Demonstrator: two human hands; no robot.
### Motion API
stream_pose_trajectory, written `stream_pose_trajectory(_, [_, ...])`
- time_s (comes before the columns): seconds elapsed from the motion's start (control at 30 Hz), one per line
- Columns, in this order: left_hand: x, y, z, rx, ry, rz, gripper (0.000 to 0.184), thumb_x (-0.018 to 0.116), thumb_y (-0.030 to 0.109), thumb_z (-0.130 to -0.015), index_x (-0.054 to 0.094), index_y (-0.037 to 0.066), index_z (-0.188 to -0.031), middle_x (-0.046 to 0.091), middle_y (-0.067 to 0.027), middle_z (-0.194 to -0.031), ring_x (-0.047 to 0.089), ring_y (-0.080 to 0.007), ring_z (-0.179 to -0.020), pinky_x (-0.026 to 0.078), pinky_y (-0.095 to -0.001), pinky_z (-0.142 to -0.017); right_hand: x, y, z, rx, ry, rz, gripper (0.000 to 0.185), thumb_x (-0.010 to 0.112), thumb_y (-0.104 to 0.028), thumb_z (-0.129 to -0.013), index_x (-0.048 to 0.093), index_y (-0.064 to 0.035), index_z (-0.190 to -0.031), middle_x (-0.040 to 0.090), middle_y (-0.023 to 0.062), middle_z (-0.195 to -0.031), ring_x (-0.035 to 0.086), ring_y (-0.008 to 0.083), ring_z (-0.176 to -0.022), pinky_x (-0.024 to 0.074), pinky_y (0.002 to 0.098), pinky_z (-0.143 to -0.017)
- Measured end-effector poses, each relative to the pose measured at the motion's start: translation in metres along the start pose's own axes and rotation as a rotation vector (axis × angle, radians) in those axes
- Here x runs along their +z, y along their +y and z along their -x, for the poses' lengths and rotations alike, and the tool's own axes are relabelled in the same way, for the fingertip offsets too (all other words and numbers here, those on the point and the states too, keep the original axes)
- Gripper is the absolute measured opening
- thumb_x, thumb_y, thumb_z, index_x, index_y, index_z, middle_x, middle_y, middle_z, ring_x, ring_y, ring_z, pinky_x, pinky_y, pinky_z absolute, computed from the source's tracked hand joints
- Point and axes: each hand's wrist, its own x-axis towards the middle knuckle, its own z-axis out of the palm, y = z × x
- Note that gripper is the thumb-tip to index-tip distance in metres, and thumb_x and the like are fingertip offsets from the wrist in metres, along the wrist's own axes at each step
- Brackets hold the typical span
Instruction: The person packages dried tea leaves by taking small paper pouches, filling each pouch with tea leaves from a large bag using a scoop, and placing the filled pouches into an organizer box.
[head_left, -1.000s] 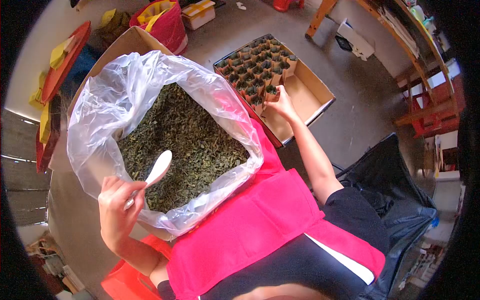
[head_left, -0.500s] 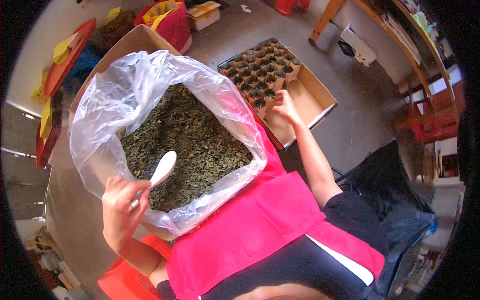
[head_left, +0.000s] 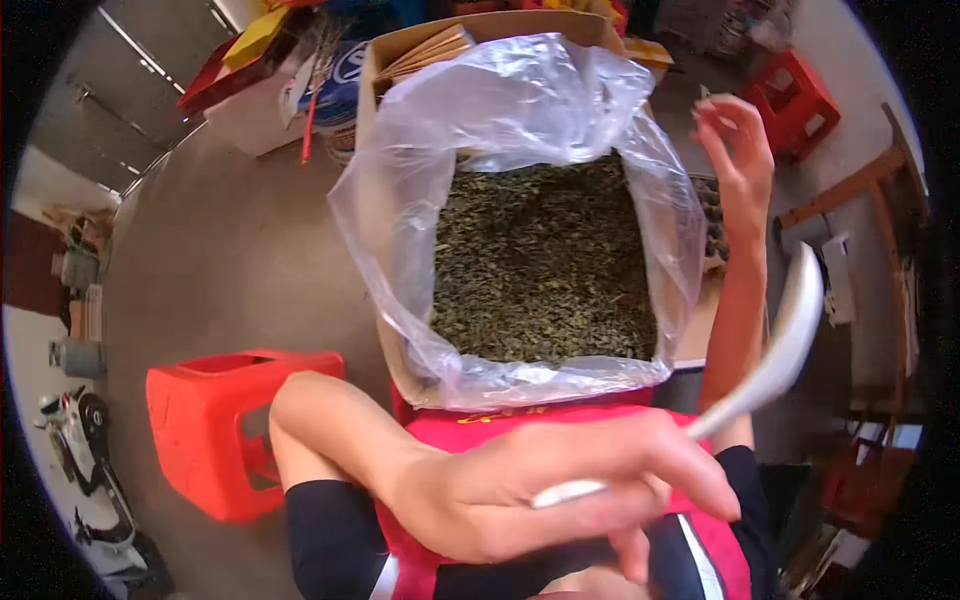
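Note:
My left hand (head_left: 590, 485) is close to the camera, over my apron. Its fingers are closed around a white spoon (head_left: 775, 370), whose bowl points up to the right. My right hand (head_left: 738, 145) is raised beyond the right side of the bag, fingers bent and apart, with nothing visible in them. A clear plastic bag (head_left: 400, 230) lines a cardboard box (head_left: 480, 22) in front of me. Dried, dark green leaf pieces (head_left: 540, 260) fill it. Past the bag's right edge, part of a tray with dark-filled cups (head_left: 712, 215) shows, mostly hidden by the bag and my right arm.
A red plastic stool (head_left: 200, 420) stands at the left, another red stool (head_left: 795, 105) at the far right. Folded cardboard (head_left: 430, 55) sits in the box's back corner. A wooden frame (head_left: 840, 185) is by the right wall, a scooter (head_left: 95, 470) at the far left.
The view has turned right-side up toward the bag. My left hand has brought the spoon away from the leaves, nearer the camera. My right hand has left the tray and risen.

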Motion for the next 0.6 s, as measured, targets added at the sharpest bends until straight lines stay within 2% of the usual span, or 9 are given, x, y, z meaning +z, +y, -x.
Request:
stream_pose_trajectory(0.03, [-0.002, -0.012, 0.0, -0.056, -0.152, 0.172, 0.031, 0.038, 0.015, -0.109, 0.052, -0.001, -0.131, 0.052, -0.0098, -0.121, 0.062, -0.0135, -0.093, 0.05, -0.0277, -0.084, 0.024, -0.001, -0.028, -0.038, -0.134, -0.05, 0.027, 0.065, 0.0, -0.093, 0.061, -0.002, -0.119, 0.069, 0.0065, -0.112, 0.066, 0.0153, -0.102, 0.0546, 0.0293, -0.087])
stream_pose_trajectory(0.13, [0.002, -0.022, 0.005, 0.08, -0.062, 0.205, 0.031, 0.044, 0.019, -0.108, 0.053, -0.008, -0.121, 0.061, -0.019, -0.113, 0.067, -0.0174, -0.081, 0.06, -0.0304, -0.069, 0.058, 0.01, -0.072, -0.231, -0.458, 0.126, 0.028, 0.068, -0.001, -0.088, 0.064, -0.0022, -0.115, 0.07, 0.0042, -0.106, 0.066, 0.013, -0.101, 0.0528, 0.0288, -0.09])
stream_pose_trajectory(0.17, [-0.001, -0.026, 0.003, 0.129, -0.067, 0.179, 0.03, 0.044, 0.018, -0.108, 0.053, -0.008, -0.12, 0.062, -0.019, -0.111, 0.067, -0.0179, -0.079, 0.059, -0.0295, -0.069, 0.07, 0.004, -0.078, -0.272, -0.575, 0.153, 0.031, 0.071, -0.003, -0.085, 0.064, -0.0017, -0.114, 0.069, 0.0043, -0.104, 0.065, 0.0115, -0.1, 0.0515, 0.0273, -0.09])
stream_pose_trajectory(0.23, [-0.005, -0.027, 0.002, 0.169, -0.084, 0.137, 0.03, 0.043, 0.017, -0.108, 0.053, -0.009, -0.119, 0.062, -0.0183, -0.108, 0.067, -0.0179, -0.076, 0.058, -0.0281, -0.068, 0.086, 0.014, -0.093, -0.338, -0.728, 0.273, 0.034, 0.071, -0.006, -0.082, 0.064, -0.0021, -0.115, 0.07, 0.0102, -0.104, 0.068, 0.0181, -0.1, 0.0526, 0.0311, -0.089])
stream_pose_trajectory(0.27, [-0.007, -0.025, 0.003, 0.16, -0.096, 0.12, 0.029, 0.042, 0.017, -0.108, 0.053, -0.009, -0.118, 0.062, -0.0174, -0.105, 0.067, -0.0175, -0.075, 0.058, -0.0276, -0.067, 0.093, 0.024, -0.102, -0.456, -0.785, 0.388, 0.036, 0.072, -0.014, -0.081, 0.064, -0.0016, -0.114, 0.07, 0.0153, -0.101, 0.07, 0.0273, -0.096, 0.0544, 0.0366, -0.086])
stream_pose_trajectory(0.37, [0.0, -0.023, 0.004, 0.144, -0.083, 0.18, 0.029, 0.042, 0.016, -0.108, 0.053, -0.009, -0.117, 0.061, -0.015, -0.1, 0.065, -0.0167, -0.072, 0.057, -0.0278, -0.066, 0.116, 0.074, -0.111, -0.558, -0.882, 0.564, 0.03, 0.073, -0.02, -0.078, 0.068, -0.0073, -0.105, 0.072, 0.0195, -0.102, 0.068, 0.0401, -0.105, 0.0552, 0.0416, -0.09])
stream_pose_trajectory(0.6, [-0.008, -0.024, -0.001, 0.181, -0.132, 0.044, 0.028, 0.042, 0.015, -0.107, 0.053, -0.01, -0.116, 0.06, -0.0127, -0.094, 0.062, -0.017, -0.071, 0.053, -0.0287, -0.066, 0.13, 0.08, -0.106, -0.445, -0.966, 0.839, 0.029, 0.071, -0.022, -0.08, 0.069, -0.0081, -0.106, 0.072, 0.0193, -0.102, 0.069, 0.0388, -0.104, 0.0561, 0.0425, -0.089])
